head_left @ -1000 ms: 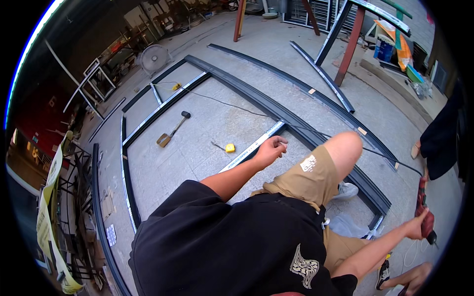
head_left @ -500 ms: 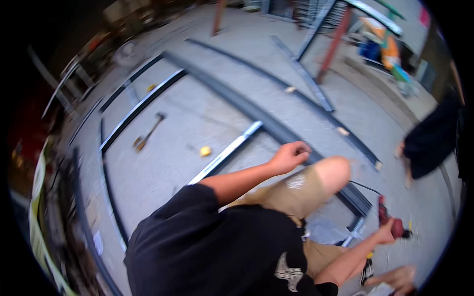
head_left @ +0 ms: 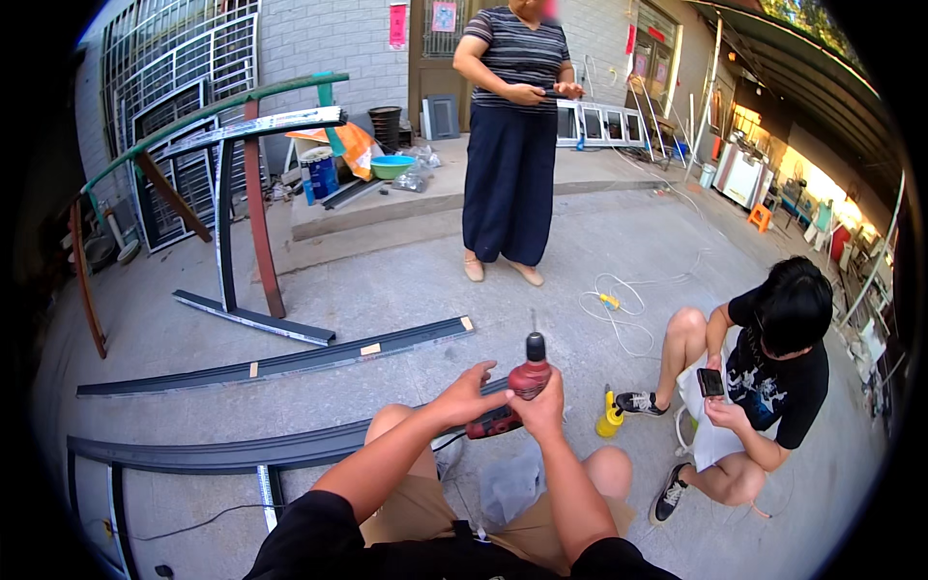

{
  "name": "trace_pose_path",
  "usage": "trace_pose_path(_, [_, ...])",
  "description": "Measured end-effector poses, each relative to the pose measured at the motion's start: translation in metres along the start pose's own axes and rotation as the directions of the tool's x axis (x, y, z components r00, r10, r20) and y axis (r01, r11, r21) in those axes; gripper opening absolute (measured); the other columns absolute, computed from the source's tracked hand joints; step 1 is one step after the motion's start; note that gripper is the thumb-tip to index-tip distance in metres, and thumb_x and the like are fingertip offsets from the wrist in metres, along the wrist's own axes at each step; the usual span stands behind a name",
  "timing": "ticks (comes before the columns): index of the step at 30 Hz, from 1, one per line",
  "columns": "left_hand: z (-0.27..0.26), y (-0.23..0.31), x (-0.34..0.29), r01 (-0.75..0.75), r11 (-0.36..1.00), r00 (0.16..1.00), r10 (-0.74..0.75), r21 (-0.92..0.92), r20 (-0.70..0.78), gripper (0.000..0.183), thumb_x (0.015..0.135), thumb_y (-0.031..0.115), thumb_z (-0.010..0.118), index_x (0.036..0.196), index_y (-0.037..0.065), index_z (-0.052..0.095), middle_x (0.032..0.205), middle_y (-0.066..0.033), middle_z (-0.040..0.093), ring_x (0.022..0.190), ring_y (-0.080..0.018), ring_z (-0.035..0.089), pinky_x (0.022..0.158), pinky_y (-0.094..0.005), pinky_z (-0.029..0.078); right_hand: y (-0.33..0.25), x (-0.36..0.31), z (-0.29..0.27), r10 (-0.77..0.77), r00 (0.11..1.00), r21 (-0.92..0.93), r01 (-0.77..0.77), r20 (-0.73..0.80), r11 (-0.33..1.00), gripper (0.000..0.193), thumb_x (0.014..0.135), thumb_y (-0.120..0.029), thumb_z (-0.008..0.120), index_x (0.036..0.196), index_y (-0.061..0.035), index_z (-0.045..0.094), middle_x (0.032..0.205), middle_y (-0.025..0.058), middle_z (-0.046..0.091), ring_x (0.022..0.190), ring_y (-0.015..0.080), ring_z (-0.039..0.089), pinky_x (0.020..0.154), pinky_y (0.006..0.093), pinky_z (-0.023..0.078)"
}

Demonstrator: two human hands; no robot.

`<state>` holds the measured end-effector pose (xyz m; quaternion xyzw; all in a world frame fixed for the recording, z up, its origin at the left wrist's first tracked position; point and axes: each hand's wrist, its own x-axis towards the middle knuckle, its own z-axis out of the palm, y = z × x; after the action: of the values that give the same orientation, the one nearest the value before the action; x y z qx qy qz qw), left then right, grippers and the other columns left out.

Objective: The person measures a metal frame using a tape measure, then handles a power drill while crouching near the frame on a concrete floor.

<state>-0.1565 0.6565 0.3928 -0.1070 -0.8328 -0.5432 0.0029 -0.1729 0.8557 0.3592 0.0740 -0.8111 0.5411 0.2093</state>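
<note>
My right hand (head_left: pixel 541 406) is wrapped round a red and black power drill (head_left: pixel 530 380), held up in front of me over my knees. Its black chuck and thin bit point away from me. My left hand (head_left: pixel 466 398) is at the drill's left side with fingers stretched out and apart; its thumb side is near the red body, and whether it touches I cannot tell. Under the hands the dark lower end of the drill shows. A clear plastic bag (head_left: pixel 512 481) lies between my legs. Left of me runs a long dark metal frame bar (head_left: pixel 232 452).
Beyond it lies another dark bar (head_left: pixel 290 363) with small wooden blocks. A standing person (head_left: pixel 509 164) is ahead; a seated person (head_left: pixel 773 377) holding a phone (head_left: pixel 711 383) is at right. A yellow spray bottle (head_left: pixel 610 418), a white cable (head_left: pixel 633 314) and a metal trestle (head_left: pixel 253 193) stand or lie around.
The view has swung up and to the right. My right hand has brought the drill from my right side to in front of me, and my left hand has come beside it.
</note>
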Motion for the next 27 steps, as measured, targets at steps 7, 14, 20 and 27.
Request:
trace_pose_path(7, [0.047,-0.015,0.020,0.187,0.891,0.979,-0.136,-0.414,0.149,0.073,0.091,0.045,0.079,0.138,-0.005,0.056,0.129,-0.0192,0.067,0.116,-0.0244,0.066,0.104,-0.0379,0.051,-0.031,-0.010,-0.013,-0.029,0.962,-0.328,0.120,0.270,0.937,0.085,0.068,-0.030,0.090,0.139,-0.0023,0.051,0.125,0.0217,0.065,0.115,0.0380,0.065,0.099,0.0449,0.053])
trace_pose_path(14, [0.035,-0.006,0.035,0.225,0.644,0.973,-0.182,-0.731,0.140,0.062,0.096,0.050,0.071,0.131,0.000,0.061,0.116,-0.0110,0.070,0.106,-0.0192,0.068,0.093,-0.0363,0.055,-0.005,-0.024,-0.060,0.092,0.911,0.060,-0.127,0.402,0.990,0.085,0.084,-0.031,0.087,0.151,-0.0015,0.044,0.124,0.0147,0.067,0.115,0.0208,0.066,0.100,0.0368,0.052])
trace_pose_path(20, [0.022,-0.017,0.035,0.250,0.362,0.945,-0.293,-0.898,0.145,0.061,0.097,0.065,0.059,0.118,0.007,0.062,0.101,-0.0145,0.072,0.090,-0.0278,0.072,0.081,-0.0425,0.060,-0.031,-0.084,0.001,0.119,0.831,0.317,-0.335,0.543,0.887,0.031,0.088,-0.028,0.082,0.101,-0.0047,0.067,0.092,0.0028,0.068,0.088,0.0142,0.064,0.084,0.0341,0.053])
trace_pose_path(27, [-0.019,-0.013,0.029,0.379,0.322,0.926,-0.132,-0.868,0.355,0.079,0.103,0.074,0.033,0.133,0.006,0.057,0.109,-0.0193,0.072,0.096,-0.0325,0.074,0.081,-0.0430,0.062,-0.066,-0.095,0.048,0.196,0.901,0.503,-0.385,0.388,0.774,0.048,0.091,-0.019,0.076,0.130,0.0002,0.054,0.097,0.0074,0.066,0.090,0.0166,0.065,0.083,0.0349,0.054])
